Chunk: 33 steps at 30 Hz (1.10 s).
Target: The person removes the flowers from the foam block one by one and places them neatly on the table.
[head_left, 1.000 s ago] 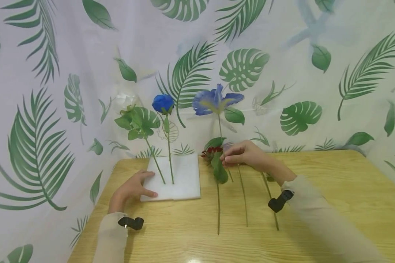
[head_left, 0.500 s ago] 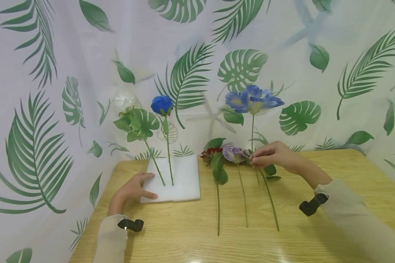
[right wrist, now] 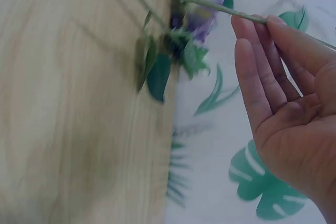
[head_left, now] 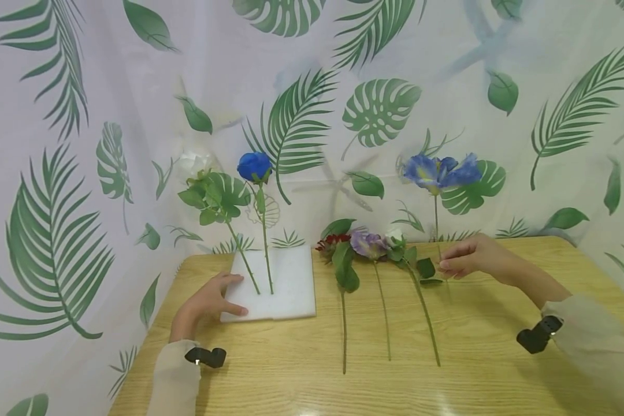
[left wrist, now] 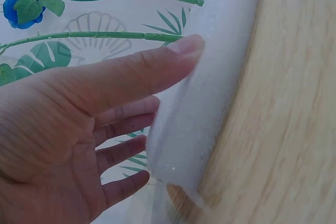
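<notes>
My right hand [head_left: 478,260] pinches the thin stem of a blue iris [head_left: 437,173] between thumb and fingertips. The bloom stands upright in front of the backdrop; in the right wrist view the lower stem [right wrist: 210,4] sticks out past the fingertips. At the left, my left hand [head_left: 208,299] rests against the side of a white foam block [head_left: 291,289], thumb on its near edge and the other fingers spread along its left side. Standing in the foam are a blue rose [head_left: 255,166], upright, and a white rose [head_left: 195,164], leaning left.
On the wooden table [head_left: 301,370], between the foam and my right hand, lie a dark red flower [head_left: 335,242], a purple flower [head_left: 369,245] and a white flower [head_left: 395,236], stems toward me. A leaf-printed cloth [head_left: 301,127] hangs behind.
My right hand has carried the iris rightward, away from the foam and past the lying flowers, and its bloom has come down slightly. My left hand has stayed at the foam.
</notes>
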### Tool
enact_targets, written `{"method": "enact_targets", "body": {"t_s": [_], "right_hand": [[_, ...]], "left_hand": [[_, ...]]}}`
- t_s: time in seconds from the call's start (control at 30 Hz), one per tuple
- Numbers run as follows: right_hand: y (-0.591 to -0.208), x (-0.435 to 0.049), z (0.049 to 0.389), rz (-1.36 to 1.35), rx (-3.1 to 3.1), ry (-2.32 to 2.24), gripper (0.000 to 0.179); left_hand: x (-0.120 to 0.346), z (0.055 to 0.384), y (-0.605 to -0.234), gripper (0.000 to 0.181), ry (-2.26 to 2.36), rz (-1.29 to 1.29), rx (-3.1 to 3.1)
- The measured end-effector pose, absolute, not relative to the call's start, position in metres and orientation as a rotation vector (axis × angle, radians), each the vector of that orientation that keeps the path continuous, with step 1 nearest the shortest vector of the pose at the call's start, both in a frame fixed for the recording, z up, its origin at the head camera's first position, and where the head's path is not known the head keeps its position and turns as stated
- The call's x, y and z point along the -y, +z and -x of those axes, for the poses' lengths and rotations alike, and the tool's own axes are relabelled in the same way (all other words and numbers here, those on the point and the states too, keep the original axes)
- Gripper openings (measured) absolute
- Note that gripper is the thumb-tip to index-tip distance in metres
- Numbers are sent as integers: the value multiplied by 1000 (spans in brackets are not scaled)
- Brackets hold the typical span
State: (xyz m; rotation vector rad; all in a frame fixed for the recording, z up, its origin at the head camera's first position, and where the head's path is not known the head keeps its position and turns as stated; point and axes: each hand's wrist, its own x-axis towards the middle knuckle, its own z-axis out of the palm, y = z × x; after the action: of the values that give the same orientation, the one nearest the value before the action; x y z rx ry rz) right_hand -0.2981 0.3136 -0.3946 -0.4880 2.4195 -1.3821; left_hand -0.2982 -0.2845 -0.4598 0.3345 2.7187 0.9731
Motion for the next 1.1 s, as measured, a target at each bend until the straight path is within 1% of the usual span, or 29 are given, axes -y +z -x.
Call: {"method": "enact_targets", "body": {"t_s": [0.2, 0.47, 0.77, 1.1], "right_hand": [[-402, -336, 293, 421, -2443, -1340, 28], [-411, -354, 287, 378, -2416, -1293, 38], [-424, -369, 285, 343, -2382, -1303, 36], [-439, -376, 284, 315, -2342, -1297, 34]], "left_hand": [[284, 299, -460, 90, 975, -338, -2717], [283, 296, -458, 90, 978, -326, -2714], [282, 295, -459, 90, 981, -311, -2711], [282, 296, -459, 90, 960, -323, -2718]]}}
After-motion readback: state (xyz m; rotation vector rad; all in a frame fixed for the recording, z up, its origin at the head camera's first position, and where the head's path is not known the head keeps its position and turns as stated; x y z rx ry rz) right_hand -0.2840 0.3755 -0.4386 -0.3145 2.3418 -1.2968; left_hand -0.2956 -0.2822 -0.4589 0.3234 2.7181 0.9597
